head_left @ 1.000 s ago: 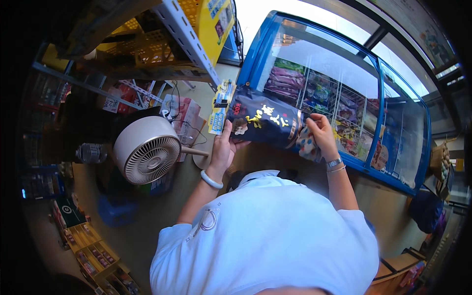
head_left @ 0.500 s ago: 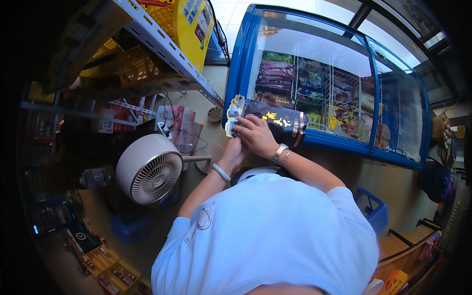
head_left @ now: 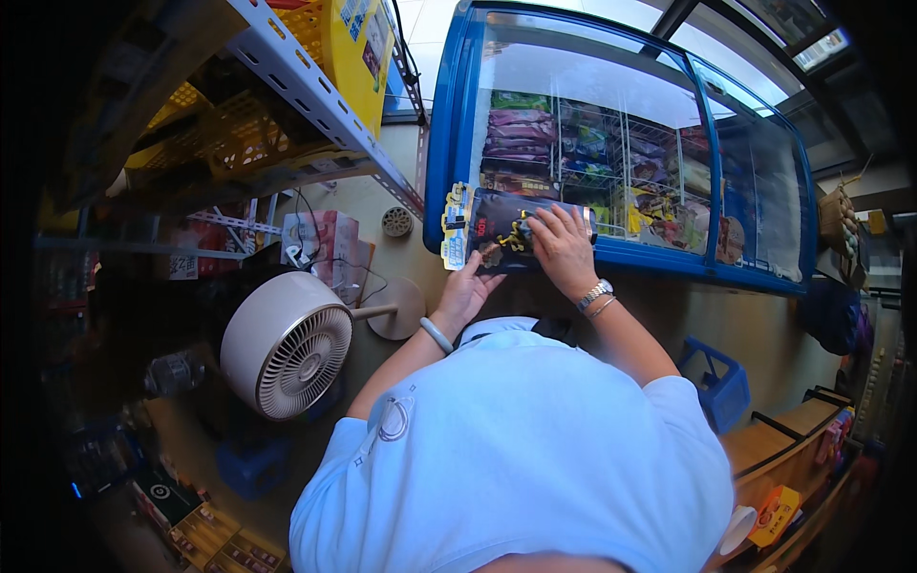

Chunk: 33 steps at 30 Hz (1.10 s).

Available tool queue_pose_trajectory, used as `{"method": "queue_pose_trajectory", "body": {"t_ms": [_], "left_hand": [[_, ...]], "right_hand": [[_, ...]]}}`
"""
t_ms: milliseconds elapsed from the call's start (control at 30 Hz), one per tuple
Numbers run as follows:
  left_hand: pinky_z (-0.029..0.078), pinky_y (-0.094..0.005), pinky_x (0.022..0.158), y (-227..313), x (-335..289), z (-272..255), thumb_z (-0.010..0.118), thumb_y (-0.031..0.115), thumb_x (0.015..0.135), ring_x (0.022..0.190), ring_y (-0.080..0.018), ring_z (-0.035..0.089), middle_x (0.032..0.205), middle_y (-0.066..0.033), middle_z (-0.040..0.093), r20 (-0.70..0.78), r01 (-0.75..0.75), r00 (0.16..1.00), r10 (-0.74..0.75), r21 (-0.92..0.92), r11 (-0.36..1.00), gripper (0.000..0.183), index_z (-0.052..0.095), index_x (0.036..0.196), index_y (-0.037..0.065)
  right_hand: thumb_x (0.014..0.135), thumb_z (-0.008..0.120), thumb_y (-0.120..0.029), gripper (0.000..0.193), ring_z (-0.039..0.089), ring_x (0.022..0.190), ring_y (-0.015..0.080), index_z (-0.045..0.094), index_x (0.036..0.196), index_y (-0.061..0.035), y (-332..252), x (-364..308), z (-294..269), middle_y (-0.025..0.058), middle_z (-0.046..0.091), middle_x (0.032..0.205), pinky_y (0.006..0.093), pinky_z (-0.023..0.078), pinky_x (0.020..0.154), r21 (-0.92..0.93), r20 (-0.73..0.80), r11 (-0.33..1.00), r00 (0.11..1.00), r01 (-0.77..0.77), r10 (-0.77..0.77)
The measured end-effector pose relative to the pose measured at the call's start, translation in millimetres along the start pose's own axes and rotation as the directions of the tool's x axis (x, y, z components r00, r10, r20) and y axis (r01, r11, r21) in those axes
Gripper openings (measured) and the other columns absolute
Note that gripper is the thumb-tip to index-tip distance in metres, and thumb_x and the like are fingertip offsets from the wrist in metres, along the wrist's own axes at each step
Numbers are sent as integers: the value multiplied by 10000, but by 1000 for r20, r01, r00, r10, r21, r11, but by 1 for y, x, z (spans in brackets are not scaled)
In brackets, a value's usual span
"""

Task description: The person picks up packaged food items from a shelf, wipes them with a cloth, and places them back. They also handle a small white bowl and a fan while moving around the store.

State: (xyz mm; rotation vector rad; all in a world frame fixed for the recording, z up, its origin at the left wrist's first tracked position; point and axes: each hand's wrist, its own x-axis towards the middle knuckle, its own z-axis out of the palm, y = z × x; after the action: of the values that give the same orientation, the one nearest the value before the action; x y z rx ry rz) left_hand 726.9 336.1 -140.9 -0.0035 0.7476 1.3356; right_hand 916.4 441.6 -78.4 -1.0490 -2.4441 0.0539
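A black plastic packet (head_left: 497,222) with yellow lettering and a copper-coloured band lies across the near left edge of the blue chest freezer (head_left: 659,265). My left hand (head_left: 466,291) grips its near edge toward the left end, with the thumb on top and the other fingers partly underneath. Flat on the packet's right half rests my right hand (head_left: 565,250), fingers stretched out over the print. At the packet's left end is a yellow and blue cut-out card (head_left: 457,226); whether it is joined to the packet I cannot tell.
Colourful bagged goods (head_left: 521,138) show through the freezer's glass. A white round fan (head_left: 296,344) stands at my left, under a metal shelf frame (head_left: 306,86) with yellow baskets. Blue plastic stools (head_left: 721,387) stand on the floor, one at my right.
My right hand has slid from the packet's left end to its right half. The left hand has opened out from a closed pose at the left end and now holds the near edge.
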Motion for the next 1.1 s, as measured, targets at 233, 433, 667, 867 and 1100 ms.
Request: {"method": "queue_pose_trajectory", "body": {"t_ms": [233, 433, 667, 867, 1100], "left_hand": [[521, -450, 998, 7, -1, 7, 483, 252, 1061, 1151, -256, 626, 1281, -105, 620, 35, -16, 999, 14, 40, 999, 337, 501, 1344, 71], [508, -439, 1005, 23, -10, 27, 454, 258, 1073, 1162, -229, 619, 1285, -88, 616, 94, -126, 990, 107, 232, 965, 333, 517, 1347, 79], [548, -388, 959, 35, -26, 71, 405, 198, 1087, 1165, -229, 618, 1345, -114, 571, 147, -301, 954, 263, 443, 845, 358, 429, 1426, 85], [541, -400, 956, 47, -23, 52, 426, 224, 1082, 1148, -210, 628, 1307, -83, 607, 141, -274, 961, 237, 387, 880, 336, 488, 1381, 82], [529, -444, 981, 55, -21, 39, 453, 286, 1070, 1151, -261, 635, 1285, -109, 620, 84, -249, 968, 236, 254, 934, 353, 524, 1346, 78]], "right_hand": [[910, 635, -180, 227, 603, 1073, 295, 690, 1111, -90, 34, -19, -9, 93, 672, 1152, 447, 461, 921, -40, -111, 962, 958, -272, 266], [920, 621, -132, 184, 600, 954, 321, 688, 1068, -45, 17, 6, -17, 117, 668, 1058, 425, 488, 859, 155, -172, 948, 937, -279, 304], [869, 712, -161, 353, 530, 1231, 305, 661, 1211, -87, -60, 58, -23, 101, 617, 1291, 433, 426, 1027, 307, -251, 940, 966, 147, -70], [880, 677, -189, 308, 585, 1060, 334, 661, 1172, -94, -1, 37, 0, 120, 640, 1190, 438, 466, 927, 238, -267, 967, 952, -87, 151], [923, 632, -180, 274, 620, 1015, 342, 658, 1160, -47, 61, -16, 17, 166, 646, 1131, 390, 493, 912, 448, -6, 727, 811, -521, 585]]}}
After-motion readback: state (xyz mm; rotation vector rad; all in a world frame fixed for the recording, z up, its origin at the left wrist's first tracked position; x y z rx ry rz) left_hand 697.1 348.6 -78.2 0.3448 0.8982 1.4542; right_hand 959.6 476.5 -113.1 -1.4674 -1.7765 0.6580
